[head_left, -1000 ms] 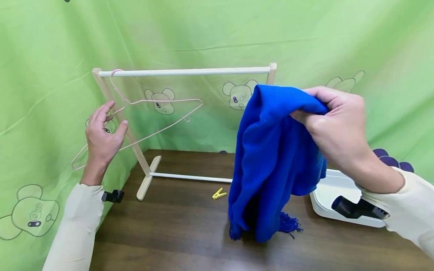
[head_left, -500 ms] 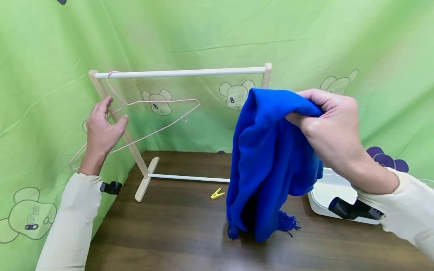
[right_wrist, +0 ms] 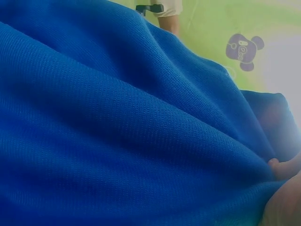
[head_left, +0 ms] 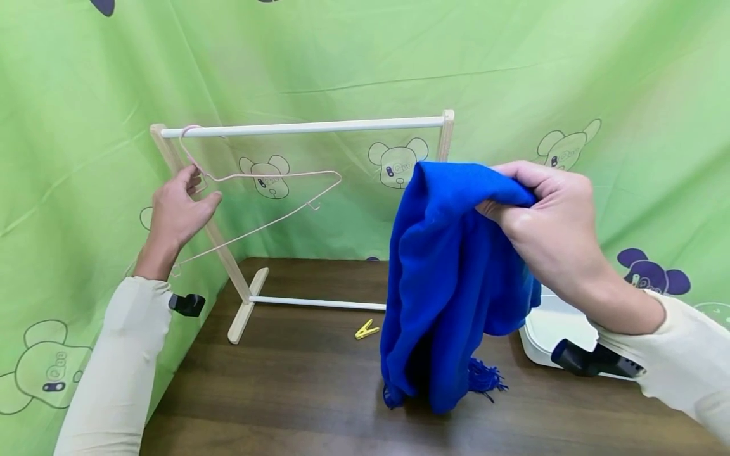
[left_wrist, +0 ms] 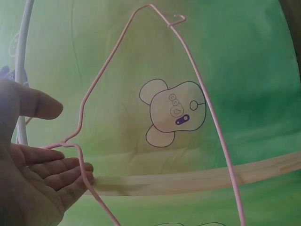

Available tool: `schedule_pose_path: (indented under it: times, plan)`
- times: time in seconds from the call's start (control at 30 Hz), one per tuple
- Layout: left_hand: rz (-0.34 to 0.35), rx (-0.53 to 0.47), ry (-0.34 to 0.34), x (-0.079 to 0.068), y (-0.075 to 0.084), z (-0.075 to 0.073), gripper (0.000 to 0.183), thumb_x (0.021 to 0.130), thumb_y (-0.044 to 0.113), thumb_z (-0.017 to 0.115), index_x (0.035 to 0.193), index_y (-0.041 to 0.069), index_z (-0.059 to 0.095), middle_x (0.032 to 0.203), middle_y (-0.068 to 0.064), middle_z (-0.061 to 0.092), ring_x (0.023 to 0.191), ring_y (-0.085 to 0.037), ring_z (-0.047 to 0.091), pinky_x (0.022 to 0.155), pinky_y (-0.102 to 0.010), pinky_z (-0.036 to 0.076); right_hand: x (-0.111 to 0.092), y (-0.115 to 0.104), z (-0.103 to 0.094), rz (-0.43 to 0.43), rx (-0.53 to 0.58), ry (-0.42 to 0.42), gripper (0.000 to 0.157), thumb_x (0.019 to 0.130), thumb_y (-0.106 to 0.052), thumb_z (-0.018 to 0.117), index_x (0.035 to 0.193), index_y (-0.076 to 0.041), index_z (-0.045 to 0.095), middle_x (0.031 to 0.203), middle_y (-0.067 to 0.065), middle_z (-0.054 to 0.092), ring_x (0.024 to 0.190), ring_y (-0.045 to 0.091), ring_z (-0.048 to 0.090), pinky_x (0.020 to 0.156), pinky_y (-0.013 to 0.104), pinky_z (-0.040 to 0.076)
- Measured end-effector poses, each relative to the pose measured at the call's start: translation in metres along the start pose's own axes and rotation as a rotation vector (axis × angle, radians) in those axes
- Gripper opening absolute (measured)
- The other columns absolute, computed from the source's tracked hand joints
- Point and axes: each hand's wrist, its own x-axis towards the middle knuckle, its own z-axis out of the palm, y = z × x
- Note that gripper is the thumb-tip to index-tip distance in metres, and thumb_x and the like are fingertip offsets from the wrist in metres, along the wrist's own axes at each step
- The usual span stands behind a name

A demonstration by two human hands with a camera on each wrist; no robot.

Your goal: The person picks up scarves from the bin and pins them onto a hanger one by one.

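A pink wire hanger (head_left: pixel 274 175) hangs by its hook at the left end of the white top bar of a small rack. My left hand (head_left: pixel 181 212) is at the hanger's neck, its fingers behind the wire and its thumb held apart. In the left wrist view the fingers (left_wrist: pixel 70 181) look extended, with the wire lying across them. My right hand (head_left: pixel 561 221) grips a folded blue scarf (head_left: pixel 436 272) near its top. Its fringe (head_left: pixel 485 375) dangles low over the table. Cloth fills most of the right wrist view, where the fingers are largely hidden.
The rack (head_left: pixel 308 128) has wooden side posts and a white lower bar; the scarf hides its right foot. A yellow clothespin (head_left: pixel 367 329) lies on the brown table (head_left: pixel 285 392). Behind my right wrist stands a white bin (head_left: pixel 550 329). Green printed curtain (head_left: pixel 342 50) surrounds everything.
My left hand has moved up and slightly right to the hanger's neck, and the hanger has shifted a little. My right hand still holds the scarf, slightly lower in view.
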Motion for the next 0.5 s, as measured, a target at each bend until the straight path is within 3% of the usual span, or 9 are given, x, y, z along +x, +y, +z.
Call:
schedule_pose_path:
  times: [0.17,0.37,0.43,0.5]
  plan:
    - [-0.008,0.027,-0.051,0.007,0.003,0.000,0.062,0.097,0.029,0.059,0.148,-0.002,0.044,0.150,-0.028,0.048,0.136,-0.047,0.048,0.116,-0.061,0.039,-0.004,0.001,-0.001,0.008,-0.001,-0.002,0.019,0.085,0.002,0.074,0.098,-0.009,0.081,0.087,-0.021,0.075,0.084,0.003,0.068,0.072,0.009,0.053]
    - [-0.030,-0.023,-0.082,0.015,0.004,-0.001,0.058,0.098,0.029,0.060,0.143,-0.004,0.047,0.149,-0.025,0.051,0.137,-0.043,0.050,0.116,-0.057,0.039,-0.009,0.001,-0.003,0.013,-0.006,-0.008,0.020,0.086,0.002,0.073,0.101,-0.009,0.081,0.089,-0.020,0.075,0.084,0.002,0.069,0.073,0.009,0.054]
    - [-0.029,-0.036,-0.070,0.017,0.003,-0.002,0.056,0.098,0.032,0.060,0.142,-0.001,0.051,0.144,-0.023,0.057,0.132,-0.036,0.055,0.113,-0.054,0.043,-0.011,0.001,-0.003,0.012,-0.014,-0.005,0.020,0.086,0.002,0.073,0.101,-0.009,0.080,0.089,-0.021,0.075,0.083,0.002,0.069,0.072,0.009,0.053]
    - [-0.024,-0.058,-0.045,0.018,0.000,-0.003,0.053,0.099,0.035,0.062,0.139,0.001,0.056,0.132,-0.013,0.068,0.119,-0.022,0.064,0.105,-0.042,0.050,-0.012,0.000,-0.002,0.012,-0.023,-0.009,0.020,0.086,0.001,0.073,0.101,-0.010,0.080,0.090,-0.021,0.075,0.082,0.001,0.069,0.072,0.009,0.053]
